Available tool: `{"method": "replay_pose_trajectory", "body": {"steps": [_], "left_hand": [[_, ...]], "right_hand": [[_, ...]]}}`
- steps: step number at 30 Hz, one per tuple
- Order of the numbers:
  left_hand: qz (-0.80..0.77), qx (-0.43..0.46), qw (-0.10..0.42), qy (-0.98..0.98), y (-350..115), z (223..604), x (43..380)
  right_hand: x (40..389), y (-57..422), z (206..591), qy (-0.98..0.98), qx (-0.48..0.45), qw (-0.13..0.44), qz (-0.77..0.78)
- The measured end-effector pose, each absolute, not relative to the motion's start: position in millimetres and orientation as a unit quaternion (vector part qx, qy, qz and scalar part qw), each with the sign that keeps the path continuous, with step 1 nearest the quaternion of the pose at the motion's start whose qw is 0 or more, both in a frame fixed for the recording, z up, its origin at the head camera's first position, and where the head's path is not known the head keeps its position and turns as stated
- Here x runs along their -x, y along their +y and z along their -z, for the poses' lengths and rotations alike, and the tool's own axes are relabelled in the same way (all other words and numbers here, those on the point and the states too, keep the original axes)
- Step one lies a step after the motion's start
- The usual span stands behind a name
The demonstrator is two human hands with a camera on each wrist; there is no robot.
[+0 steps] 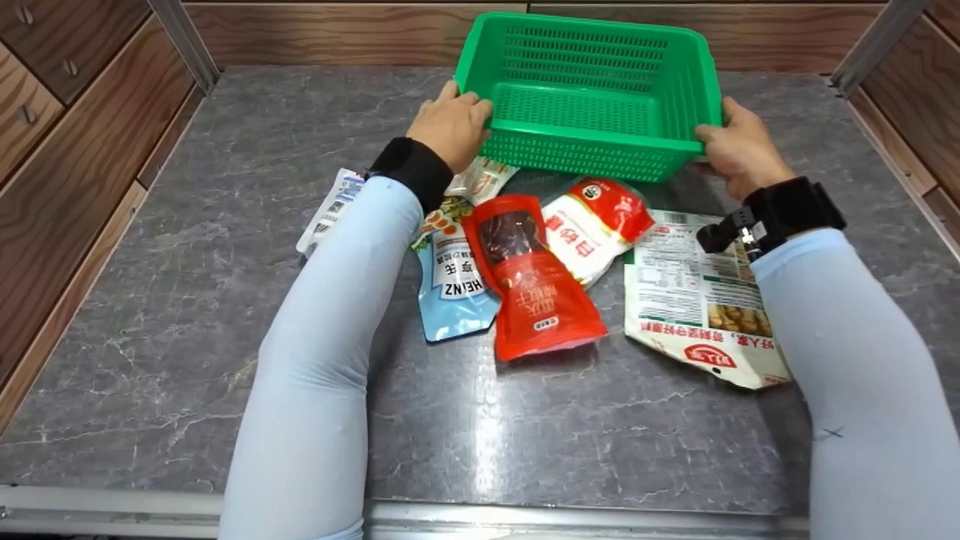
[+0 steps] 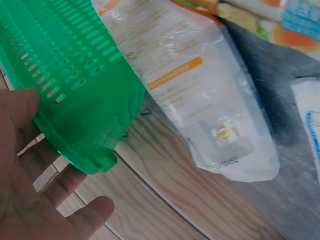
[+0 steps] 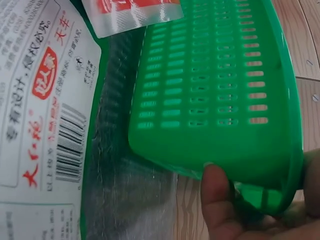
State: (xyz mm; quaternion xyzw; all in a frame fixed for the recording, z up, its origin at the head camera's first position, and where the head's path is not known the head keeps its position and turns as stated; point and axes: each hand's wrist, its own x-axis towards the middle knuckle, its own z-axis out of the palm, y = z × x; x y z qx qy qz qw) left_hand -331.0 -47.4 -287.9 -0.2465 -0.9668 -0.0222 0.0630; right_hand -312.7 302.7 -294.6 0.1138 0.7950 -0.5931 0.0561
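Right now, left hand (image 1: 454, 124) and right hand (image 1: 742, 150) grip the green basket (image 1: 577, 152)!
They have it near its front corners, at the far side of the table (image 1: 187, 337), beyond the Heinz pouch (image 1: 452, 292), dried-chilli pouch (image 1: 536, 296) and white sugar bag (image 1: 589, 232); positioning it looks like the step in hand, the next move likely calling for even, two-handed control.

One green basket (image 1: 581, 154) is present. Packets total six: one light-blue packet (image 1: 454, 289), one red packet (image 1: 541, 292), one red-and-white packet (image 1: 592, 234), one large white-and-green packet (image 1: 675, 300), one blue-printed white packet (image 1: 330, 212), one orange-striped packet (image 2: 192, 100). Hands total two: one left hand (image 1: 454, 126), one right hand (image 1: 742, 148). Wristbands (image 1: 409, 171): two. Sleeves (image 1: 315, 330): two. Tabletop (image 1: 180, 337): one
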Motion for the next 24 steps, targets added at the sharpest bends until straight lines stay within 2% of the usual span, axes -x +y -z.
{"method": "replay_pose_trajectory", "body": {"steps": [5, 14, 19, 24], "left_hand": [[0.044, 0.261, 0.092, -0.960, -59, 294, 329], [0.086, 0.287, 0.097, -0.949, -75, 296, 322], [0.078, 0.298, 0.119, -0.944, -80, 300, 317], [0.080, 0.299, 0.115, -0.944, -85, 300, 312]], "right_hand": [[316, 297, 294, 0.788, -0.112, 0.081, 0.600], [317, 286, 300, 0.768, -0.080, 0.068, 0.632], [316, 283, 301, 0.763, -0.062, 0.078, 0.638], [314, 282, 300, 0.762, -0.051, 0.094, 0.638]]}}
